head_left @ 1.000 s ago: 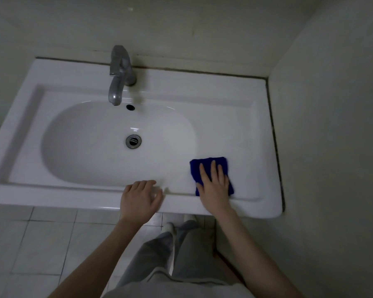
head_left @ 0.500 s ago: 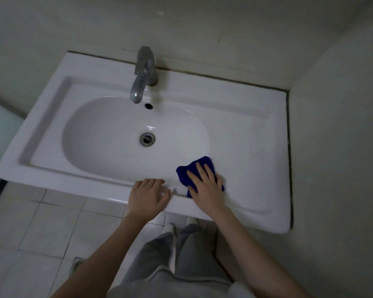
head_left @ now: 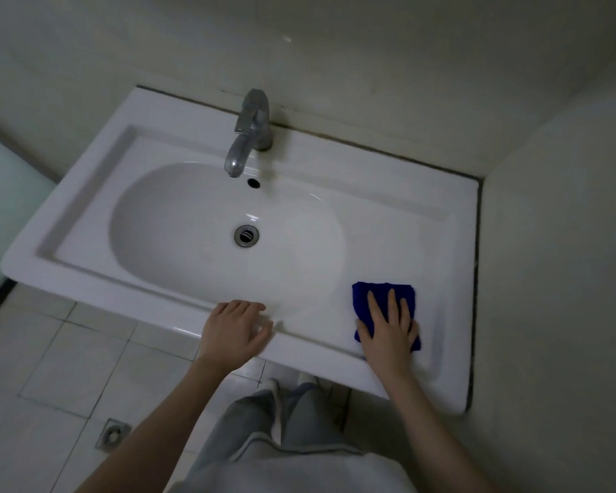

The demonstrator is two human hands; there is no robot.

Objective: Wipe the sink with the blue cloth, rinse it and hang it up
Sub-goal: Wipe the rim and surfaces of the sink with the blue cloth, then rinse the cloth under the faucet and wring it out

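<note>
Fingers [head_left: 392, 307] of the right hand [head_left: 388, 332] lie straight and spread, pressing the folded blue cloth [head_left: 383, 295] flat on the white sink's [head_left: 441, 243] near-right ledge, beside the basin. Left hand [head_left: 233, 330] rests on the near rim, fingers loosely bent over the edge, gripping nothing. Chrome tap [head_left: 251, 133] stands at the far side, drain [head_left: 246, 235] mid-basin.

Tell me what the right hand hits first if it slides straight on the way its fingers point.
The right hand, flat on the blue cloth, points toward the back wall. Ahead is bare sink deck beside the basin; it would probably first meet the raised back ledge.
</note>
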